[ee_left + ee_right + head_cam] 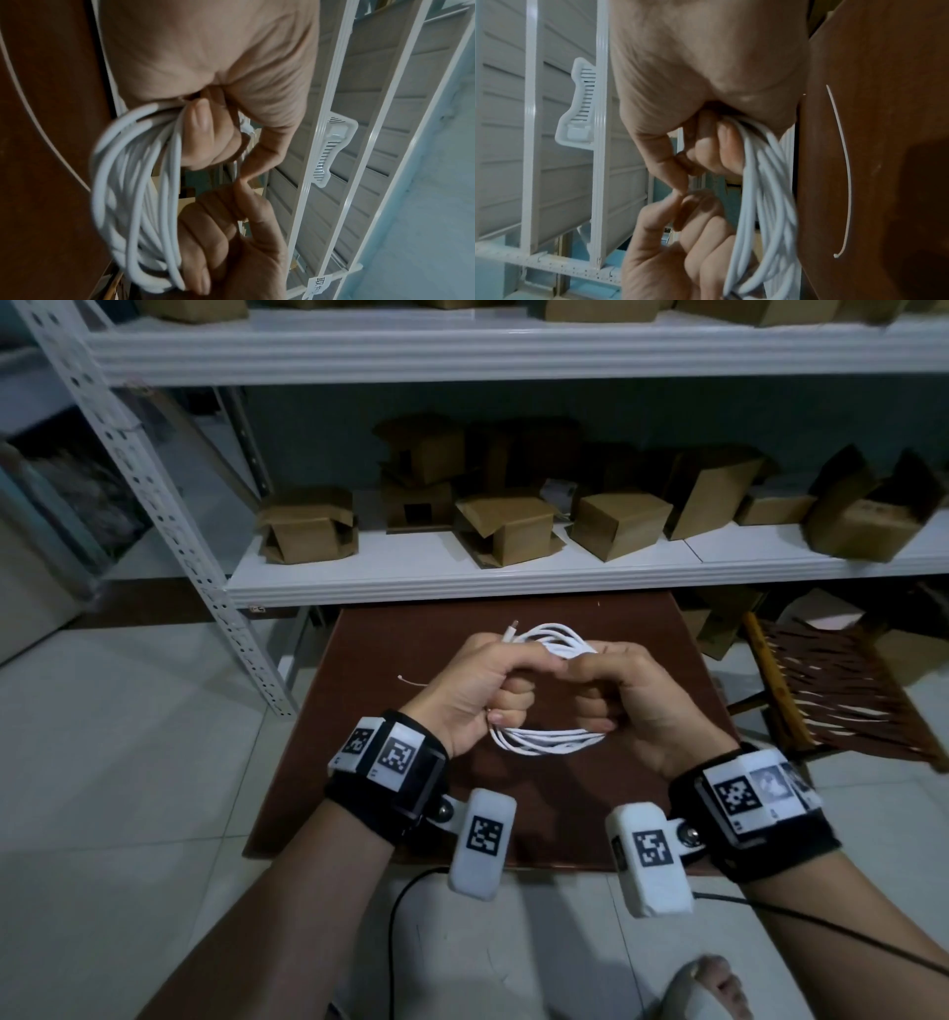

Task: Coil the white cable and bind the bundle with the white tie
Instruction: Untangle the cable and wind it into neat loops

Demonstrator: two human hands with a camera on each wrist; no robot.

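Your left hand (475, 690) and right hand (629, 695) each curl tight around one side of the coiled white cable (549, 741), holding it up over the brown desk (539, 809). The white tie (412, 682) lies loose on the desk, near your left hand.

The room is dim, with cool, soft light. The head view bends straight shelf lines near its edges and its corners are dark. In both wrist views the white cable (133, 182) is blurred, and the hands cast soft shadows.
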